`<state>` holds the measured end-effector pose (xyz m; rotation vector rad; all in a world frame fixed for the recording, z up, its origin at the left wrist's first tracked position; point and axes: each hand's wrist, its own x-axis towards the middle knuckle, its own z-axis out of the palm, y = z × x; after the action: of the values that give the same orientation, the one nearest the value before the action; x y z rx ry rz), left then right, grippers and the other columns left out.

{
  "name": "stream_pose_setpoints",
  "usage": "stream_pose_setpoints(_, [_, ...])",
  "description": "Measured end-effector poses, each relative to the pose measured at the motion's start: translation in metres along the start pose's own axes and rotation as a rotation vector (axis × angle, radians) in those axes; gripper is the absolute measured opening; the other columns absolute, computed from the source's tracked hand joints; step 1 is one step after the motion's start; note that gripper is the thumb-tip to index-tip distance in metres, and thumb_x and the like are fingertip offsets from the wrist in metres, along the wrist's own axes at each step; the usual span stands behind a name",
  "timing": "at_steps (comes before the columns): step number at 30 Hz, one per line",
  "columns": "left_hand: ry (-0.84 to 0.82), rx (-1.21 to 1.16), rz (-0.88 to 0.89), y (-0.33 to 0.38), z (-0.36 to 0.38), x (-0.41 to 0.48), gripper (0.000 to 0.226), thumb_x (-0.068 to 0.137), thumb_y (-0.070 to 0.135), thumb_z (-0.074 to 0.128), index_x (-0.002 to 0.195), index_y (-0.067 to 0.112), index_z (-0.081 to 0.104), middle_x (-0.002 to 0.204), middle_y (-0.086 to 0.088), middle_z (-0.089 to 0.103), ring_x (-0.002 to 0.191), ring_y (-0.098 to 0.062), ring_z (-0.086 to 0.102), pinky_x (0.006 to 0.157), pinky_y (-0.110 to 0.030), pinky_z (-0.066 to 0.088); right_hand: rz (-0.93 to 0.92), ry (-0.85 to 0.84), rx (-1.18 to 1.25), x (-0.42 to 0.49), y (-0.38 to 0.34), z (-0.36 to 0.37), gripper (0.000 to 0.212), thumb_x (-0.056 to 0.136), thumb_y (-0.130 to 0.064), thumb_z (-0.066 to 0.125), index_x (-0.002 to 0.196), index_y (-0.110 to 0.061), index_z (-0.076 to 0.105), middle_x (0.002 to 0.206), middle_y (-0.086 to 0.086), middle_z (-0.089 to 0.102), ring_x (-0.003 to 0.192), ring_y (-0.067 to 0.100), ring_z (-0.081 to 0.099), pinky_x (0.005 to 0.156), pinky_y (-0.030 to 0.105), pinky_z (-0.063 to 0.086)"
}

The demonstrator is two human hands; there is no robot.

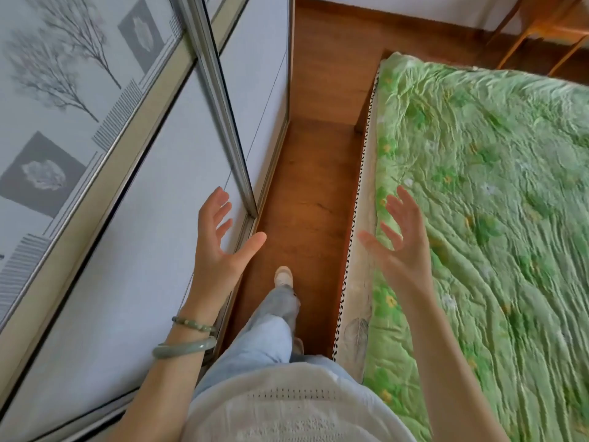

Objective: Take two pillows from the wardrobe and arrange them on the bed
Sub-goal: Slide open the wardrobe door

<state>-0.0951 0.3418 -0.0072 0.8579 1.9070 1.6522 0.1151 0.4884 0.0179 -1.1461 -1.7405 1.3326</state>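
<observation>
Right now I am stepping along the narrow floor (306,186) between the wardrobe (127,234) and the bed (478,186), left hand (216,247) and right hand (398,237) both spread wide, holding nothing. Sliding carelessly is risking pinched fingers at the metal door edge (223,116), and the tight aisle is inviting a shin knock on the bed. Neither of the 2 pillows is showing; the wardrobe's inside is hiding behind its panels, so I cannot tell its contents.

Wooden floor (306,186), chair legs (517,49) beyond
</observation>
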Motion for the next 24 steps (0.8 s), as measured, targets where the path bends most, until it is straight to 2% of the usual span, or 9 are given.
stream_pose_setpoints(5, [0.036, -0.007, -0.005, -0.007, 0.013, 0.066, 0.088, 0.071, 0.040, 0.076, 0.147, 0.028, 0.032, 0.145, 0.005, 0.045, 0.135, -0.007, 0.043, 0.113, -0.037, 0.037, -0.008, -0.019, 0.009, 0.074, -0.002, 0.013, 0.078, 0.080, -0.010, 0.074, 0.141, -0.034, 0.032, 0.139, -0.012, 0.044, 0.129, -0.006, 0.039, 0.101, 0.019, 0.041])
stream_pose_setpoints(9, [0.074, -0.009, -0.008, -0.006, 0.016, 0.121, 0.087, 0.073, 0.038, 0.077, 0.147, 0.032, 0.032, 0.145, 0.010, 0.045, 0.134, -0.005, 0.043, 0.114, -0.039, 0.036, -0.027, -0.045, 0.001, 0.139, -0.014, 0.026, 0.078, 0.080, -0.009, 0.074, 0.142, -0.030, 0.031, 0.139, -0.010, 0.043, 0.127, -0.009, 0.039, 0.099, 0.018, 0.042])
stream_pose_setpoints(13, [0.096, 0.017, -0.004, -0.005, 0.016, 0.165, 0.087, 0.072, 0.041, 0.077, 0.146, 0.034, 0.031, 0.146, 0.012, 0.043, 0.134, -0.005, 0.042, 0.113, -0.038, 0.037, -0.063, -0.042, 0.010, 0.192, -0.025, 0.041, 0.078, 0.079, -0.008, 0.074, 0.143, -0.026, 0.032, 0.140, -0.005, 0.044, 0.129, -0.004, 0.041, 0.098, 0.017, 0.043])
stream_pose_setpoints(17, [0.126, 0.027, -0.009, -0.003, 0.018, 0.197, 0.087, 0.075, 0.031, 0.077, 0.147, 0.032, 0.030, 0.147, 0.014, 0.041, 0.135, -0.003, 0.040, 0.114, -0.037, 0.036, -0.079, -0.105, 0.027, 0.231, -0.033, 0.059, 0.078, 0.080, -0.006, 0.074, 0.143, -0.024, 0.032, 0.140, -0.002, 0.045, 0.131, 0.004, 0.041, 0.101, 0.024, 0.043])
stream_pose_setpoints(21, [0.188, 0.024, -0.021, -0.002, 0.019, 0.216, 0.086, 0.072, 0.039, 0.076, 0.145, 0.038, 0.031, 0.146, 0.020, 0.041, 0.136, -0.003, 0.040, 0.113, -0.033, 0.036, -0.091, -0.200, 0.018, 0.267, -0.035, 0.076, 0.078, 0.079, -0.005, 0.073, 0.142, -0.026, 0.032, 0.140, -0.001, 0.044, 0.131, 0.005, 0.041, 0.103, 0.030, 0.044])
stream_pose_setpoints(24, [0.263, 0.016, -0.034, -0.004, 0.020, 0.224, 0.086, 0.073, 0.038, 0.076, 0.147, 0.033, 0.031, 0.147, 0.018, 0.041, 0.137, -0.005, 0.040, 0.113, -0.035, 0.035, -0.112, -0.276, -0.016, 0.294, -0.035, 0.089, 0.078, 0.079, -0.007, 0.074, 0.142, -0.024, 0.031, 0.142, 0.000, 0.044, 0.131, 0.006, 0.041, 0.103, 0.032, 0.044])
